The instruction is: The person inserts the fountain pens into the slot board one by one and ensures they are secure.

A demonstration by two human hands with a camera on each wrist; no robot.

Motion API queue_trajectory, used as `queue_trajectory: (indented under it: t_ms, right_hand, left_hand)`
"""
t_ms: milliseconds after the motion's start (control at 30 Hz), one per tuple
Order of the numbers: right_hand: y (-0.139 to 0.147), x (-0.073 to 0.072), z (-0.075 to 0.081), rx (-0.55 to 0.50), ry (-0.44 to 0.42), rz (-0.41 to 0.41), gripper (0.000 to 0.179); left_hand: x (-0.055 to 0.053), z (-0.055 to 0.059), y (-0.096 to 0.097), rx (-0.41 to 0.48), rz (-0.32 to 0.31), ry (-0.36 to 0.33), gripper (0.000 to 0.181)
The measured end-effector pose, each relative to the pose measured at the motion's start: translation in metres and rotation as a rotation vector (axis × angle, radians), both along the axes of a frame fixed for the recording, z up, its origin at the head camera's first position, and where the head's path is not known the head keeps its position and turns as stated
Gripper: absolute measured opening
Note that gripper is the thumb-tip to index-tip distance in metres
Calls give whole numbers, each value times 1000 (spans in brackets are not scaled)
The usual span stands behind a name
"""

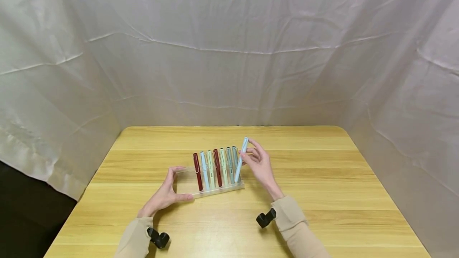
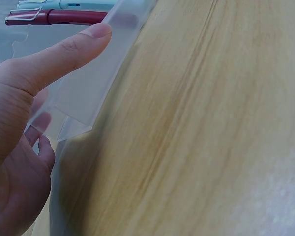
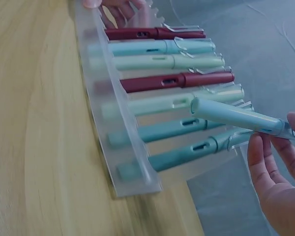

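Observation:
A clear plastic pen stand (image 1: 218, 190) sits on the table, bearing several clipped pens side by side. Dark red pens (image 3: 187, 80), pale green pens (image 3: 137, 63), a light blue pen (image 3: 142, 47) and teal pens (image 3: 174, 156) lie across its notches. At the stand's left end, my left hand (image 1: 165, 192) grips it, thumb along the front lip (image 2: 113, 59) and fingers at the back edge. My right hand (image 1: 261, 167) pinches another light blue pen (image 3: 236, 118) near its clip, over the stand's right end. That pen is tilted and overlaps the teal pens.
Under the stand is a wood-grain table (image 1: 340, 190) with rounded far corners. Pale curtains (image 1: 229, 71) hang behind it and at both sides. A small black camera is strapped at each wrist, such as the right wrist camera (image 1: 266, 218).

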State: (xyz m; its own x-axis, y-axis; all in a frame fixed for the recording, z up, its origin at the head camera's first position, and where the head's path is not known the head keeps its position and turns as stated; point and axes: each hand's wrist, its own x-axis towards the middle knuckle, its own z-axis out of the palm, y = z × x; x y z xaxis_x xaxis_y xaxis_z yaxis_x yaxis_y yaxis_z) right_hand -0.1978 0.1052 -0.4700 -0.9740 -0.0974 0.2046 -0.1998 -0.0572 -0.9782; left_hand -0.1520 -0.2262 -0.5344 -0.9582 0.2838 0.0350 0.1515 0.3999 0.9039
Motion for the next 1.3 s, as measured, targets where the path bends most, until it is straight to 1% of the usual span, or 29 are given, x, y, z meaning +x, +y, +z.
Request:
queue_trajectory:
  t_ms: [200, 433, 633, 700, 900, 1033, 1133, 1300]
  right_hand:
    - [-15, 3, 3, 38, 16, 9, 54]
    - [-36, 9, 9, 82, 54, 40, 52]
    - [-52, 14, 8, 122, 104, 52, 53]
    - [-58, 16, 7, 148, 107, 49, 54]
    - [-74, 21, 7, 188, 131, 67, 54]
    - [-83, 24, 5, 213, 181, 74, 51]
    - [-90, 24, 1, 231, 248, 71, 49]
    - [-101, 25, -6, 243, 318, 76, 48]
  left_hand:
    - [0, 2, 0, -2, 5, -13, 104]
    - [1, 2, -1, -3, 0, 4, 100]
    - [1, 2, 0, -6, 5, -12, 104]
    - [0, 2, 0, -7, 8, -12, 104]
    - [-2, 2, 0, -12, 4, 13, 104]
    - [-2, 2, 0, -7, 6, 10, 104]
    - [-2, 2, 1, 5, 9, 5, 104]
    - [-1, 3, 2, 9, 16, -4, 103]
